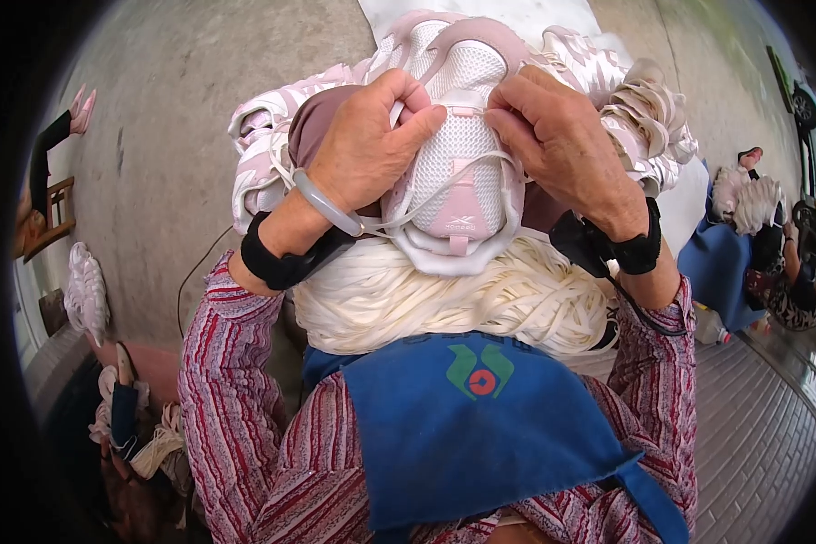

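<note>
In front of me is a white mesh and pink shoe upper (480,68), its padded tongue (453,195) toward me. My left hand (367,136) is closed, thumb and forefinger pinched at the left lacing edge on a white shoelace. My right hand (562,136) pinches in the same way at the right edge; its fingertips partly hide the lace there. A loose stretch of the shoelace (440,189) slants across the tongue and runs down to the left. Below the upper, a thick bundle of cream laces (444,299) covers my lap.
Stacks of similar shoe uppers lie left (261,172) and right (648,122) of my hands. A blue apron (399,435) covers my front. Other people sit at both sides, with more uppers (752,201) by the person on the right. A wooden stool (59,213) stands far left.
</note>
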Motion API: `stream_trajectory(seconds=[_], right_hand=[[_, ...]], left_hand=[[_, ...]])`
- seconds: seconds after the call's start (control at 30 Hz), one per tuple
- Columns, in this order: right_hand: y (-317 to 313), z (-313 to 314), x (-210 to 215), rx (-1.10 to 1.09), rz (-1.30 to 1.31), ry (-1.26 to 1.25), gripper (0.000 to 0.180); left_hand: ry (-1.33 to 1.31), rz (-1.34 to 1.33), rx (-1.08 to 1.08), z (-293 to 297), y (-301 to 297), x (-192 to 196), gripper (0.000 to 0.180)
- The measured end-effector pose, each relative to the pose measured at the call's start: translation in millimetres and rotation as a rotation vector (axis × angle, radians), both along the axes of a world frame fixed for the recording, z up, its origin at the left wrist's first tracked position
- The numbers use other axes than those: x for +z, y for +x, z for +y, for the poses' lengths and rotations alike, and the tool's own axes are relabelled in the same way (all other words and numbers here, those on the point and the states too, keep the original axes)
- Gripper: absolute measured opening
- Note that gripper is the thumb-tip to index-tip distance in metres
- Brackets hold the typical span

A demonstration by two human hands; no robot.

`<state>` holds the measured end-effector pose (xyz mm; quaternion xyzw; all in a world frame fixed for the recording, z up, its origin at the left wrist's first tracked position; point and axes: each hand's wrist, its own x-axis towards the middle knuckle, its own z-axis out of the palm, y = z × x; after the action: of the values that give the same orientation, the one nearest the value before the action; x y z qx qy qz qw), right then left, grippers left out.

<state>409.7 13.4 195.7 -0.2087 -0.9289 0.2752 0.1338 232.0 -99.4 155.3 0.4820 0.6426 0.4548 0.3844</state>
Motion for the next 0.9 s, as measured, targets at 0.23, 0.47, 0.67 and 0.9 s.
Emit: stream_trajectory(seconds=[0.23,0.47,0.67,0.9], right_hand=[[2.2,5.1,-4.5,0.041,-0.004,0.023,0.012],[3.8,4.8,-11.7,0.01,0.061,0.033,0.012],[3.9,4.8,-12.3,0.075,0.042,0.129,0.011],[6.4,2.0,-12.9,0.074,0.054,0.224,0.009]], left_hand=[[0.129,0.082,0.016,1.7,2.3,-9.7,0.019],[-0.156,-0.143,-0.081,3.6,-2.3,11.0,0.025],[-0.055,-0.112,-0.056,1.1,0.3,-2.5,0.022],[-0.083,-0.098,-0.049,5.3,-0.7,-1.5,0.025]])
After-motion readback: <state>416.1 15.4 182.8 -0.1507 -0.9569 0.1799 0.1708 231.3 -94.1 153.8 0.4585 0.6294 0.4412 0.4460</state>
